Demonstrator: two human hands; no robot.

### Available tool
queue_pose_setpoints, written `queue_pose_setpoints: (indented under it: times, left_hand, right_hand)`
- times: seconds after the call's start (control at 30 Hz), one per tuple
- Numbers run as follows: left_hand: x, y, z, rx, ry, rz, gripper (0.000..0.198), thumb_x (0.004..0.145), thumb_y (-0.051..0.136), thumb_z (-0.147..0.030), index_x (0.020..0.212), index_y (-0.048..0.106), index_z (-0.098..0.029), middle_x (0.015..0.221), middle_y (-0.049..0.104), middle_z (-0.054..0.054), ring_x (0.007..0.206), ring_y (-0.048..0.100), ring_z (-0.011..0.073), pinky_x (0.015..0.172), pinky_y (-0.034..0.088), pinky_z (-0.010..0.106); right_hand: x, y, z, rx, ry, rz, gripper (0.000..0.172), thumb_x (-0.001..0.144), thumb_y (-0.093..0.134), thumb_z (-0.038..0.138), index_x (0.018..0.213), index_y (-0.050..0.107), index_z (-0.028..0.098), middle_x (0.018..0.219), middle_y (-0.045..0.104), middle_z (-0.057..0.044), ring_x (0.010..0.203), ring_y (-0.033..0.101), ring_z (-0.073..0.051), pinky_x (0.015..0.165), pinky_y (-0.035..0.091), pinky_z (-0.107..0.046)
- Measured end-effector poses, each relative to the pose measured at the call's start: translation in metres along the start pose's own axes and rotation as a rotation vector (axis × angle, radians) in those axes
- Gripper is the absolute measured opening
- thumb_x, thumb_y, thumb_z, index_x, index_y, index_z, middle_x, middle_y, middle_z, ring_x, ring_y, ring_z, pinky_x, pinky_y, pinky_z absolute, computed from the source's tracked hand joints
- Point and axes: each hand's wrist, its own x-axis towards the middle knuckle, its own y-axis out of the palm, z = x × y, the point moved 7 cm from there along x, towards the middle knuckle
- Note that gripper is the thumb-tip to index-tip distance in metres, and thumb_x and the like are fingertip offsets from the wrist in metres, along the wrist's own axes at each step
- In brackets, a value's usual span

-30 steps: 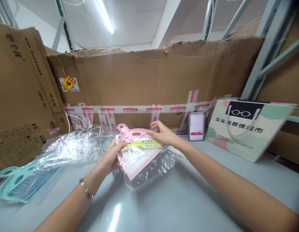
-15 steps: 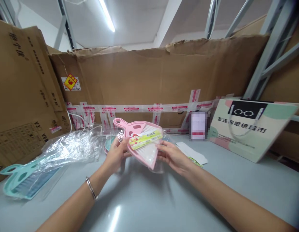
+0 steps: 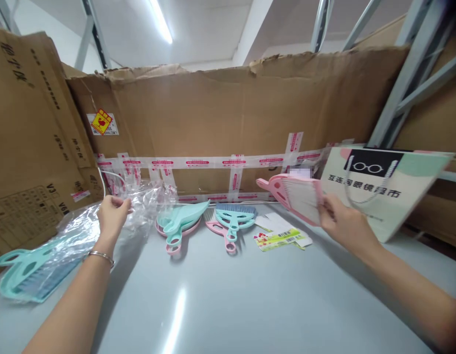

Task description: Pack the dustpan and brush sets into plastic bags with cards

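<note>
At the left, my left hand (image 3: 113, 215) has its fingers pinched at the edge of a clear plastic bag (image 3: 148, 199) on the heap of crumpled wrap. My right hand (image 3: 342, 221) grips a pink dustpan with a white-bristled brush (image 3: 299, 196) by its wide end, raised above the table; its handle points left. Between the hands lie stacked turquoise and pink dustpans (image 3: 183, 216). Beside them, a turquoise brush (image 3: 235, 219) rests partly over a pink brush (image 3: 215, 223). Printed yellow-green label cards (image 3: 277, 239) lie under the raised dustpan.
A turquoise dustpan and brush set (image 3: 32, 275) lies in clear wrap on the grey table (image 3: 220, 305) at the left. Cardboard boxes (image 3: 198, 113) wall the back and left side. A paper bag with rope handles (image 3: 379, 191) stands at the right, beside metal shelf posts (image 3: 397, 98).
The pink set has moved right in my right hand; its wrap and label are off it. My left hand has let go of it and moved left to the plastic. Another label lies on the table.
</note>
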Motion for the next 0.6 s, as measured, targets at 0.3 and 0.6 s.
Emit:
queue_pose_setpoints:
  times: [0.3, 0.6]
  left_hand:
    - [-0.055, 0.023, -0.087, 0.044, 0.417, -0.018, 0.055, 0.073, 0.062, -0.032, 0.122, 0.041, -0.017, 0.137, 0.032, 0.019, 0.129, 0.030, 0.0341, 0.103, 0.024, 0.054]
    - [-0.135, 0.088, -0.117, -0.882, -0.114, 0.893, 0.041, 0.070, 0.069, -0.038, 0.107, 0.055, -0.026, 0.134, 0.048, 0.008, 0.112, 0.054, 0.0283, 0.078, 0.055, 0.038]
  right_hand:
    - [0.006, 0.023, 0.005, 1.156, 0.575, 0.273, 0.020, 0.063, 0.060, 0.014, 0.080, 0.055, 0.022, 0.070, 0.063, 0.000, 0.057, 0.059, -0.011, 0.059, 0.049, -0.022]
    - [-0.047, 0.074, 0.113, 1.008, 0.317, 0.798, 0.038, 0.067, 0.068, 0.038, 0.097, 0.056, 0.020, 0.077, 0.062, -0.003, 0.063, 0.058, -0.014, 0.062, 0.050, -0.029]
